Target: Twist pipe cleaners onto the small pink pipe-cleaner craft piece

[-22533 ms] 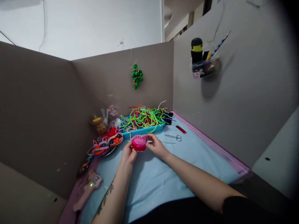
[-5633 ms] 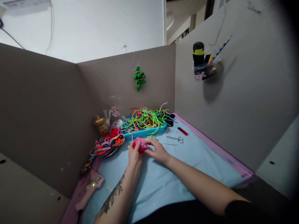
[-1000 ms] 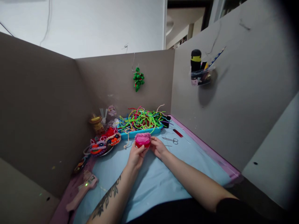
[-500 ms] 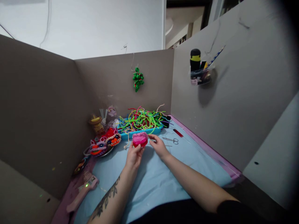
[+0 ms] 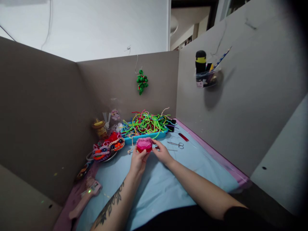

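Observation:
A small rounded craft piece (image 5: pixel 144 145), pink on top with a fuzzy ruffled rim and red below, is held up over the blue cloth. My left hand (image 5: pixel 139 160) grips it from below, thumb on its front. At its right side my right hand (image 5: pixel 161 151) has its fingertips closed against the edge. Just behind stands a blue tray (image 5: pixel 137 138) heaped with colourful pipe cleaners (image 5: pixel 149 123). To the right of my right hand lie scissors (image 5: pixel 176 144) and a small red flat item (image 5: pixel 183 137).
Fuzzy purple and orange craft pieces (image 5: pixel 102 152) sit on a dish at the left. Nearer me rests a pink glue gun (image 5: pixel 84 197) with a green light. Grey panels (image 5: pixel 115 80) enclose the table, bearing a hanging green ornament (image 5: pixel 142 81) and a clear tool holder (image 5: pixel 206 78).
My right hand has shifted slightly, its fingertips now against the craft piece's right side. The piece has tipped a little, so its pink top looks different. My left hand keeps its hold.

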`<state>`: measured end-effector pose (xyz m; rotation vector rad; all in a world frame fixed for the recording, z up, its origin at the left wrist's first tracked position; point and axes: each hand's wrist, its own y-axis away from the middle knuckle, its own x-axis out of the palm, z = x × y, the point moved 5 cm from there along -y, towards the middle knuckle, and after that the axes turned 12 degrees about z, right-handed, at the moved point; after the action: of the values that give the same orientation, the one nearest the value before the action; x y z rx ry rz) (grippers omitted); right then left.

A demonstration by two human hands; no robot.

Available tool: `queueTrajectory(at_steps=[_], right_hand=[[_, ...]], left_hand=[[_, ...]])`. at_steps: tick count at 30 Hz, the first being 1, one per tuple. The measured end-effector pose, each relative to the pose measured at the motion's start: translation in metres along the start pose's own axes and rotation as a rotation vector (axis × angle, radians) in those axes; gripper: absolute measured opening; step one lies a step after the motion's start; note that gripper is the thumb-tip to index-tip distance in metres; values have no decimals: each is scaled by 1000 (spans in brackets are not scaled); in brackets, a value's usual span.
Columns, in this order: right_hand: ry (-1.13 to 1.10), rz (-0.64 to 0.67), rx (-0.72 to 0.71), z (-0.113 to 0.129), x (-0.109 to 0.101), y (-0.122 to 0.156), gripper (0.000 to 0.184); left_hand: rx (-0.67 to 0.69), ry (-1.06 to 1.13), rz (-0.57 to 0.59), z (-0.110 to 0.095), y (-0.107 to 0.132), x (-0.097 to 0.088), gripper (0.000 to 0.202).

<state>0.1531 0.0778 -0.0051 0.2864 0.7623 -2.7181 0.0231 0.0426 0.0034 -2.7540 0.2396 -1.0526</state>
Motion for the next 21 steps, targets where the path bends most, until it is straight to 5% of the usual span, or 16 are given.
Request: queueTrajectory(at_steps=[7, 15, 21], right_hand=[[-91, -30, 69, -11, 3, -1, 60], [-798, 82, 200, -9, 15, -2, 63], [-982, 128, 231, -7, 15, 0, 47]], left_hand=[[14, -41, -27, -1, 1, 1, 66], [6, -55, -28, 2, 1, 0, 72], [-14, -107, 9, 4, 1, 1, 77]])
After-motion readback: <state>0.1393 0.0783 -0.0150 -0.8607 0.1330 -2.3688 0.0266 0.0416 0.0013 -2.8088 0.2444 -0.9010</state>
